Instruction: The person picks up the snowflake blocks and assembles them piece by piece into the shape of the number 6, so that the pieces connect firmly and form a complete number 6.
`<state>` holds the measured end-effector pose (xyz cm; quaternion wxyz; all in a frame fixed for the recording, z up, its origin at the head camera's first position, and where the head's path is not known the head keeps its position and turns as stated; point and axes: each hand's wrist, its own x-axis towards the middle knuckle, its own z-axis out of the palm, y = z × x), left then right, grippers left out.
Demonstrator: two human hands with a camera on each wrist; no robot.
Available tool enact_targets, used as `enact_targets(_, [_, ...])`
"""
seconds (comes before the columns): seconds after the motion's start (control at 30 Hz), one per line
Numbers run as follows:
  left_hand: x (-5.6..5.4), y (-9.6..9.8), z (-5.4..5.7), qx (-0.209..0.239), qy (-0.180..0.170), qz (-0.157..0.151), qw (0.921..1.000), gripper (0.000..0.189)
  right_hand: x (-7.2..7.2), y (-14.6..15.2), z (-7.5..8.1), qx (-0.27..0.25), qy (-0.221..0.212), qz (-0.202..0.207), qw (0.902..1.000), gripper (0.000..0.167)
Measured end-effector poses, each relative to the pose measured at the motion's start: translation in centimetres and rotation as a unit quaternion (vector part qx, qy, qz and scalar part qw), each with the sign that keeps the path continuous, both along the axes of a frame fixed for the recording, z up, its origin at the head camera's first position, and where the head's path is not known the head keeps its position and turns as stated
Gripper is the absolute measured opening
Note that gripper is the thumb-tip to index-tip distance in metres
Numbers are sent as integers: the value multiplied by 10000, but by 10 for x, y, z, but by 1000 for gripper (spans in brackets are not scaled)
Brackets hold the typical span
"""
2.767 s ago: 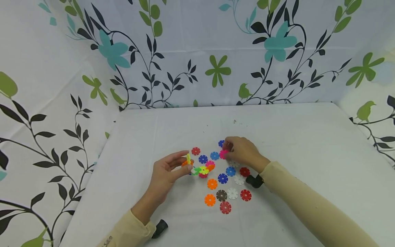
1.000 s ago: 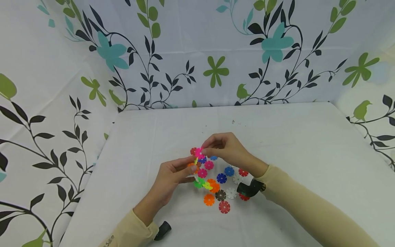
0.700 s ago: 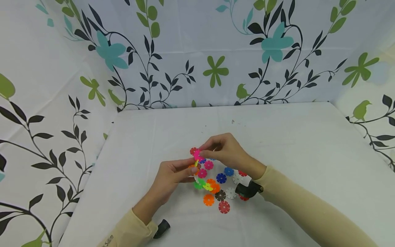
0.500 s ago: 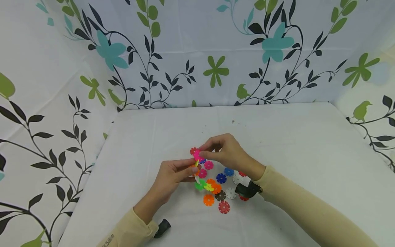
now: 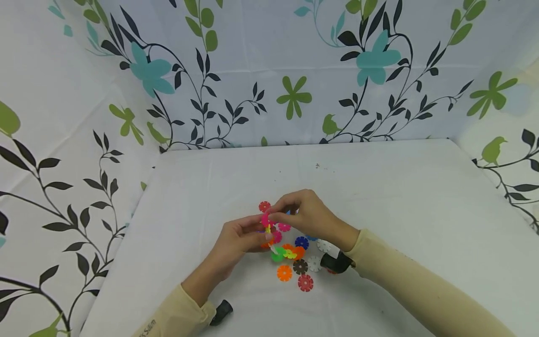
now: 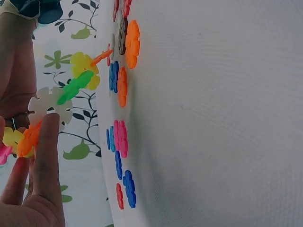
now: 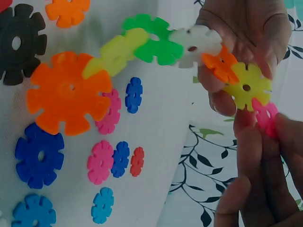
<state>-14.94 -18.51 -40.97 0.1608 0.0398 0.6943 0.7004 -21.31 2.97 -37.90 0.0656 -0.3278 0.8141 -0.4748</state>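
A chain of joined notched plastic discs hangs between my hands, clearest in the right wrist view. It runs from a large orange disc (image 7: 68, 92) through a yellow disc, a green disc (image 7: 154, 40), a white disc (image 7: 194, 47) and a small orange disc (image 7: 220, 65) to another yellow disc (image 7: 248, 87). My left hand (image 5: 236, 238) grips the chain near that last yellow disc. With thumb and fingers my right hand (image 5: 309, 215) pinches a pink disc (image 7: 266, 118), whose edge meets the yellow one. Whether their slots are fully interlocked I cannot tell.
Loose discs lie on the white cloth below, among them a brown disc (image 5: 300, 267), an orange disc (image 5: 284, 273), a red disc (image 5: 305, 282) and a blue disc (image 5: 302, 242). Another red disc (image 5: 264, 206) lies beyond the hands. Black wrist cameras jut from both sleeves.
My right hand has carried the pink disc leftward from among the loose discs to the yellow end of the chain. Lately both hands have dropped slightly, and the chain's free end has swung right.
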Motion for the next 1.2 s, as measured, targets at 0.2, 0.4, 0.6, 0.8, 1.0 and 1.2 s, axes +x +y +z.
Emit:
enact_targets(0.2, [0,1,-2,-129,-295,142,9994,41,-15,10,-9,-190,-668,-185,9974,33])
enact_targets(0.4, [0,0,-2,-205,-500,404,9977,38,-35,30,-26,104,-457,-1002,9939,33])
enact_targets(0.6, [1,-1,0,-100,-712,517,9961,37,-46,43,-42,831,-252,-1652,9824,34])
enact_targets(0.8, [0,-2,-1,43,-814,637,9946,42,-56,52,-50,1671,-255,-1989,9653,34])
enact_targets(1.0, [0,-3,-2,254,-745,538,9954,46,-68,53,-54,2369,-247,-1755,9552,37])
enact_targets(1.2, [0,-4,-2,240,-723,420,9962,46,-72,48,-52,2742,34,-1573,9487,40])
